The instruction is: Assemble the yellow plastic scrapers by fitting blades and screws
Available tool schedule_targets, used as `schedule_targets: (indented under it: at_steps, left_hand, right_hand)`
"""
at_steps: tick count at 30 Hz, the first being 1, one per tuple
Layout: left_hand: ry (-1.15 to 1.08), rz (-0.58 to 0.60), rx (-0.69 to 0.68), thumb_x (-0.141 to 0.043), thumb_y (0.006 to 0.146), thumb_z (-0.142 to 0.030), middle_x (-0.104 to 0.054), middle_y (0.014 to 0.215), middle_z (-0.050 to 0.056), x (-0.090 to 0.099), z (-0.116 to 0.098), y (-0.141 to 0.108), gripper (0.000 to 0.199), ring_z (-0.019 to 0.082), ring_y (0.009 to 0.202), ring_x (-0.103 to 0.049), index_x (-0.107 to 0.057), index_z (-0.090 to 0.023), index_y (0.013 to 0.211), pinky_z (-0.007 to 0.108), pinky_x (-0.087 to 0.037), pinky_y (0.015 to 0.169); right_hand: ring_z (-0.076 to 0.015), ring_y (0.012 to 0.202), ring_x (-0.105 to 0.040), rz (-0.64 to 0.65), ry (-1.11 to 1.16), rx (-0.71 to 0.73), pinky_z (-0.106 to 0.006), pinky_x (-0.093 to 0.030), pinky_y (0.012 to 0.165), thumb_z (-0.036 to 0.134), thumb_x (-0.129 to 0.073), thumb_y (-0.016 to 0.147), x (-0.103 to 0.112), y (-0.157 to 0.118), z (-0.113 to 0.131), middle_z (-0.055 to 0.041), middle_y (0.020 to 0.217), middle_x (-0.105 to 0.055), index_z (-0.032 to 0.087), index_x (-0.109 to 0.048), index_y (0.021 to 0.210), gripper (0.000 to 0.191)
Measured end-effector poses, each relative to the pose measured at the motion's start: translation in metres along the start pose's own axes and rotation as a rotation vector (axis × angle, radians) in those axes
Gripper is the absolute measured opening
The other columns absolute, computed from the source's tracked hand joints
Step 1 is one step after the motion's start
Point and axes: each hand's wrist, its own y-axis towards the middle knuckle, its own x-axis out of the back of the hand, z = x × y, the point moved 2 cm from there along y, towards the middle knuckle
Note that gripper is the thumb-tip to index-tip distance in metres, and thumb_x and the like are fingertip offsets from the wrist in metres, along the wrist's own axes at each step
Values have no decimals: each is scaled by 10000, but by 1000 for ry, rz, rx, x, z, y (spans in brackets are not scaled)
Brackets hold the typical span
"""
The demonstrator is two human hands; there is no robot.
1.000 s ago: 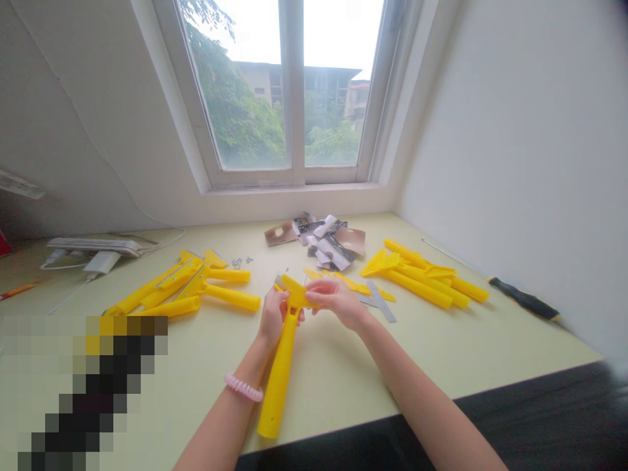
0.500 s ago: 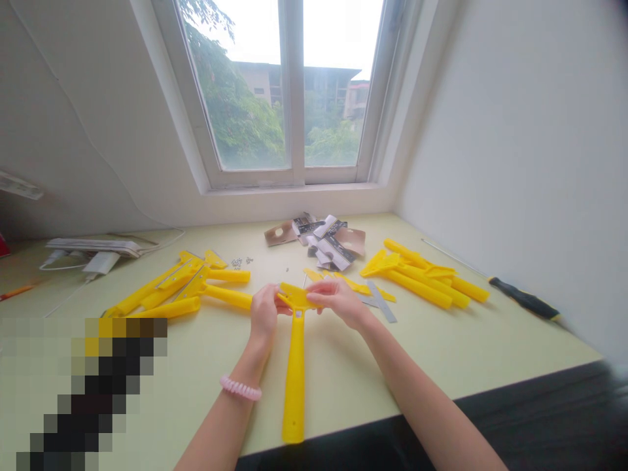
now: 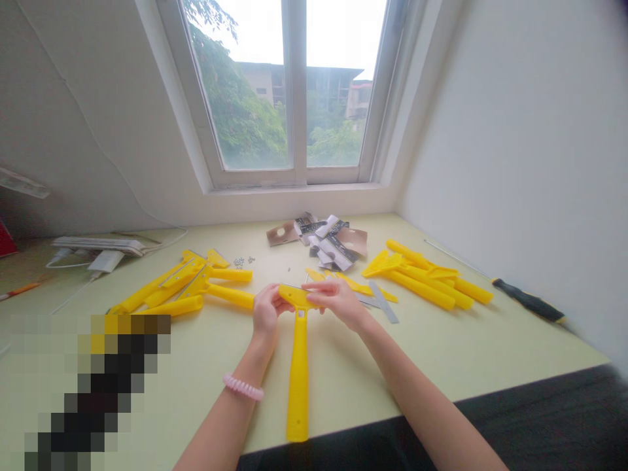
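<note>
A yellow scraper (image 3: 297,373) lies between my hands, its wide head away from me and its handle pointing at the table's front edge. My left hand (image 3: 267,311) grips the left end of the head, fingers curled behind it. At the right end, my right hand (image 3: 338,299) pinches the head between thumb and fingers. A thin grey edge shows along the top of the head. Just beyond my right hand lie loose yellow head pieces (image 3: 360,286) and flat grey blades (image 3: 384,302).
Several yellow scrapers (image 3: 171,288) are piled on the left, near small screws (image 3: 239,263). More yellow handles (image 3: 426,278) lie on the right beside a long black-handled screwdriver (image 3: 527,301). Cardboard packaging (image 3: 333,239) sits at the back, and a power strip (image 3: 98,245) at the far left.
The yellow top piece, tilted up and apart from the scraper's head earlier, now lies flat against it. Both hands keep their places at the head's ends.
</note>
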Motion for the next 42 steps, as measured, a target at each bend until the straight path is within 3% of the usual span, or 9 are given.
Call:
schedule_targets:
  at_steps: [9, 16, 20, 26, 29, 33, 38, 42]
  left_hand:
    - [-137, 20, 106, -529, 660, -261, -652, 637, 35, -4, 0, -1, 152, 123, 554, -581, -593, -128, 692, 230, -436, 533]
    - [80, 257, 120, -543, 709, -379, -655, 788, 59, -13, 5, -8, 275, 137, 663, -600, -602, -132, 815, 245, -454, 618]
    - [177, 354, 168, -511, 726, -424, -628, 703, 38, -18, 9, -13, 339, 154, 530, -596, -512, -154, 930, 289, -467, 525]
    - [180, 391, 126, -439, 743, -397, -537, 511, -20, -22, 7, -13, 246, 106, 322, -467, -446, -157, 800, 209, -324, 318]
    - [166, 410, 116, -424, 743, -374, -533, 502, -19, -22, 7, -11, 217, 99, 307, -451, -436, -158, 766, 204, -297, 305]
    - [168, 393, 108, -416, 740, -352, -533, 485, -17, -19, 11, -7, 201, 98, 301, -440, -446, -154, 755, 206, -298, 304]
    - [187, 342, 145, -409, 725, -304, -533, 461, -9, -16, 13, -5, 153, 108, 290, -426, -459, -160, 702, 211, -289, 304]
    - [261, 322, 118, -389, 725, -251, -470, 396, -22, -17, 12, -3, 199, 123, 294, -404, -493, -192, 566, 233, -303, 321]
  right_hand:
    - [-100, 542, -514, -71, 54, 37, -223, -426, 452, 269, -668, 602, 2, 0, 5, -49, 712, -654, 150, -702, 858, 284]
    - [-103, 555, -511, -118, 107, 52, -225, -412, 452, 274, -675, 591, 4, -1, 9, -63, 742, -659, 142, -699, 852, 293]
    - [-98, 522, -505, -113, 74, 64, -236, -425, 471, 289, -658, 618, 4, -1, 7, -48, 666, -642, 129, -682, 902, 327]
    - [-103, 523, -535, -53, 69, 54, -238, -456, 473, 303, -658, 625, 0, -2, 5, -4, 655, -599, 156, -524, 1162, 572]
    - [-100, 502, -534, -46, 50, 54, -237, -454, 462, 314, -648, 639, -1, -2, 2, 4, 648, -585, 159, -517, 1152, 552]
    - [-131, 570, -569, -84, -88, 65, -258, -470, 506, 330, -629, 657, -1, 1, -4, -15, 688, -605, 168, -547, 1098, 478]
    - [-170, 810, -571, -346, -421, 232, -319, -446, 744, 267, -532, 744, -2, 2, 10, -60, 898, -629, 185, -596, 1006, 282]
    - [-174, 913, -519, -285, -643, 401, -320, -371, 840, 175, -452, 785, -28, 4, 37, -46, 905, -621, 191, -621, 873, 192]
